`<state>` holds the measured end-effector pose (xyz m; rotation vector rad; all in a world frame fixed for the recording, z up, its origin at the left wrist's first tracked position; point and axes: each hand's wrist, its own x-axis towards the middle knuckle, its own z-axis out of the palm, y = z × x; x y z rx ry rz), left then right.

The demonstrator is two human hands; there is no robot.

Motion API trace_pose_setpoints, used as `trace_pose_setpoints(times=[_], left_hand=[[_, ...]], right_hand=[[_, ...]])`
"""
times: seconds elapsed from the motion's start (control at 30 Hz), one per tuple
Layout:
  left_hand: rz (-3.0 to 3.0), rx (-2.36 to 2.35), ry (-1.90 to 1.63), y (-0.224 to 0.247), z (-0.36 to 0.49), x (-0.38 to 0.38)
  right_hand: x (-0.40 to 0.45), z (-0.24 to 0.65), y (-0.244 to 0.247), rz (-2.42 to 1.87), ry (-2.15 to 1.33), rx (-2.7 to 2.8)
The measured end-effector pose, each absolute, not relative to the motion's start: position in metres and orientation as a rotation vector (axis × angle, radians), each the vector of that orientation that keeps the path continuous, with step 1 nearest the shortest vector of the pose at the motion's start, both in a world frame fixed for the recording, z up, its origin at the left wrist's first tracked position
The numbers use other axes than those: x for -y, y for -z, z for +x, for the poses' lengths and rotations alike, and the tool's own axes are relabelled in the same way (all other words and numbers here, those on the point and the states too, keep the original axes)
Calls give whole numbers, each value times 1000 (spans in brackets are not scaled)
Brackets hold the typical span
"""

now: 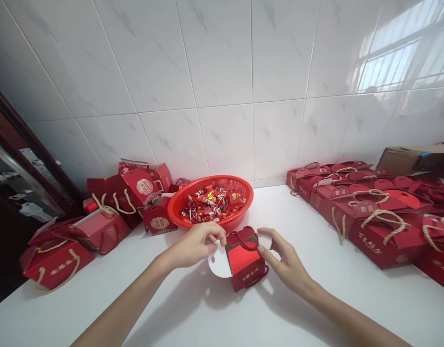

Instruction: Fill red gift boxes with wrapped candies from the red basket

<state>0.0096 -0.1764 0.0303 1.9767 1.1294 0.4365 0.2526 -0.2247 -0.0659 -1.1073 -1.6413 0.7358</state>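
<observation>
A small red gift box [248, 265] with gold lettering stands on the white table in front of me, its top partly open. Its left flap [220, 262] hangs outward, showing a white inside. At that flap's upper edge, my left hand [198, 245] has its fingers curled in a pinch. A dark red rope handle [249, 246] loops over the top of the box. My right hand [285, 258] holds the right side, with thumb by the rope and forefinger at the far edge of the right flap. Just behind is a red plastic basket [174, 208] of wrapped candies [209, 202].
Several red gift boxes [59, 260] with rope handles are piled on the left. Rows of closed boxes [373, 236] fill the right side, with a brown cardboard box [400, 161] behind them. A tiled wall [225, 140] borders the table's back; a dark door frame [30, 149] stands at left.
</observation>
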Motion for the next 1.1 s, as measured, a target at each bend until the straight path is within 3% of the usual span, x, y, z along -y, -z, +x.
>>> trace_pose_setpoints(times=[0.37, 0.63, 1.1], left_hand=[[2136, -1106, -491, -15, 9, 195], [1924, -1145, -469, -7, 9, 198], [1768, -895, -214, -9, -1, 190]], right_hand=[[225, 249, 65, -1068, -850, 1600], [234, 250, 61, -999, -821, 1739], [224, 258, 51, -926, -1400, 1319]])
